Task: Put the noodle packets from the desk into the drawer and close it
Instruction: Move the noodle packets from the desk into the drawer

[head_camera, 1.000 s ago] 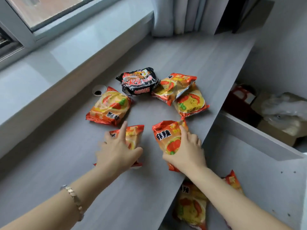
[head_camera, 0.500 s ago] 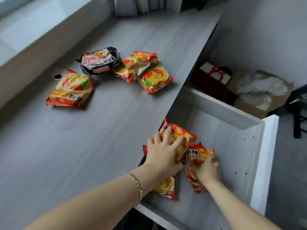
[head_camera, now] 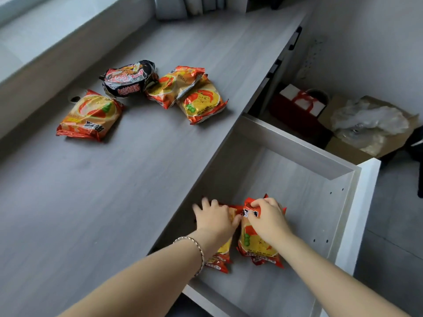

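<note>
The grey drawer [head_camera: 297, 184] stands pulled open at the desk's right edge. Inside it my left hand [head_camera: 215, 219] presses on an orange noodle packet [head_camera: 220, 259], mostly hidden under the hand and wrist. My right hand [head_camera: 267, 217] grips the top of a second orange packet [head_camera: 256, 243] lying beside the first on the drawer floor. On the desk [head_camera: 114, 191] lie several more packets: an orange one [head_camera: 90, 115] at the left, a black one [head_camera: 129, 78], and two overlapping orange ones [head_camera: 174, 85] [head_camera: 201, 102].
A window sill runs along the desk's left side, with a small round hole [head_camera: 75, 99] in the desktop near it. Beyond the drawer stand a red gift bag [head_camera: 297, 106] and a cardboard box with plastic wrap [head_camera: 366, 124] on the floor.
Both hands carried a packet each off the desk into the drawer and have lowered them flat onto its floor, side by side. The view swung right and down.
</note>
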